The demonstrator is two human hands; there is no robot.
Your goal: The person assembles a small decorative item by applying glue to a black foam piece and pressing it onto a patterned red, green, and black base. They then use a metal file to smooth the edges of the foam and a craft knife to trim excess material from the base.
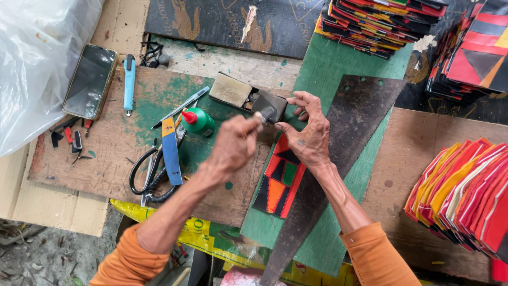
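1. your left hand (233,145), frame centre: fingers closed on a small tool, tip on the dark grey block (271,104).
2. your right hand (308,130): fingers pinch that block above the patterned piece (279,180).
3. saw blade (338,153) lies just right.

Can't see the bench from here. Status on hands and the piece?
Left hand closed on small tool at grey block. Right hand steadies block over patchwork panel. Saw blade lies alongside, nothing blocking.

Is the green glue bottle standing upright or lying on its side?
Lying on its side: the green glue bottle rests flat on the board, red cap pointing left.
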